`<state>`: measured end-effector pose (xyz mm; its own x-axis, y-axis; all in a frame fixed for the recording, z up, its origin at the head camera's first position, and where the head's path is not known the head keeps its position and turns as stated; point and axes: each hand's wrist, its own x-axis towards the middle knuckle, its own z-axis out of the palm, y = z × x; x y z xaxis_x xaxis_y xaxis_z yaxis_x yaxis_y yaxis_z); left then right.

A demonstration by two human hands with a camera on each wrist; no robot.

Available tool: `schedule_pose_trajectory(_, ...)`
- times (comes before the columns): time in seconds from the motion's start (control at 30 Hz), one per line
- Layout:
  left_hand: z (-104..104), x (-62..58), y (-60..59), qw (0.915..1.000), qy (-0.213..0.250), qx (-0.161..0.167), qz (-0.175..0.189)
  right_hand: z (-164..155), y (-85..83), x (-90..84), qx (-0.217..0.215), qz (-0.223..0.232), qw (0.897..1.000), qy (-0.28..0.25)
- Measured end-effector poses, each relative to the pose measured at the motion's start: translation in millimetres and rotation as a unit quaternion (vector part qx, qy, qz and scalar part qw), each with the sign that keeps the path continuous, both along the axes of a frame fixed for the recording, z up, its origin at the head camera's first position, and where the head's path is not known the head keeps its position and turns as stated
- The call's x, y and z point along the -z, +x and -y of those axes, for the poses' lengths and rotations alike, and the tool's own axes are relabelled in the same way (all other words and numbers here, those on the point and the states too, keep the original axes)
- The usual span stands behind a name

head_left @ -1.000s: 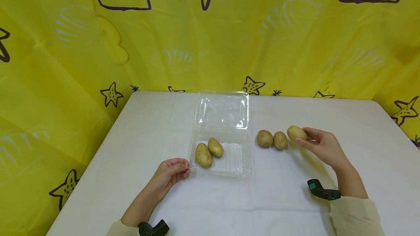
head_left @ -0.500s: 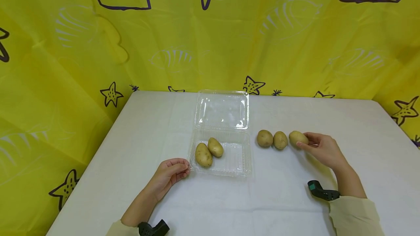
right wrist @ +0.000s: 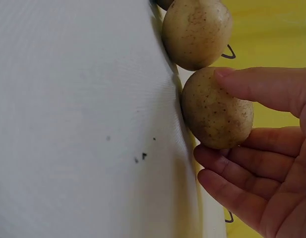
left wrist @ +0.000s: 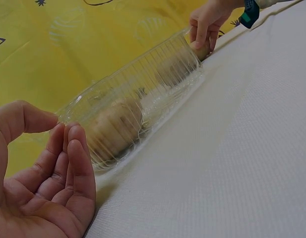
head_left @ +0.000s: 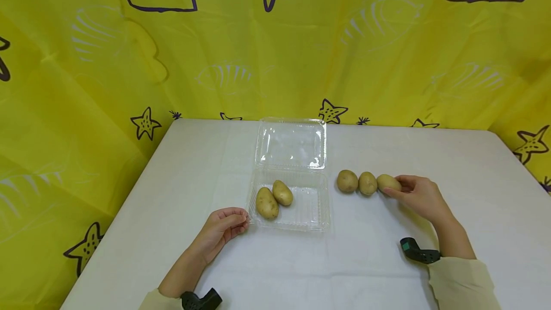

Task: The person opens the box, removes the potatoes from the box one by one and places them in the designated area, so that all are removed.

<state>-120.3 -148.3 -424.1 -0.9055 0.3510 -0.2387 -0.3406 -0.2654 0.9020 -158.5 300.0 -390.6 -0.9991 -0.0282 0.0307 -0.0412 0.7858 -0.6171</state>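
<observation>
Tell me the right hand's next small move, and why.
Probably loosen the right hand and release the end potato: in the right wrist view it appears to rest on the white table and to touch the neighbouring potato, so the grip seems no longer needed.

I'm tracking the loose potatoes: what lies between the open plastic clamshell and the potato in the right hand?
In the head view, two potatoes lie on the white tablecloth between the clamshell and the potato in the right hand.

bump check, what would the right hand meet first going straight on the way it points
Its held potato would probably meet the row's middle potato first; they look to be touching.
</observation>
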Motion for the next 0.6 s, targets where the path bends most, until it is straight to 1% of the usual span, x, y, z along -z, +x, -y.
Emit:
schedule_pose_trajectory(0.27,0,-0.7,0.1,1.0,0.004,0.0,0.001,4,2.3,-0.3,0.017,-0.012,1.0,-0.001)
schedule_pose_trajectory(0.6,-1,-0.7,-0.3,1.0,0.003,0.002,-0.002,11,4.1,-3.1,0.027,-0.014,0.999,0.03)
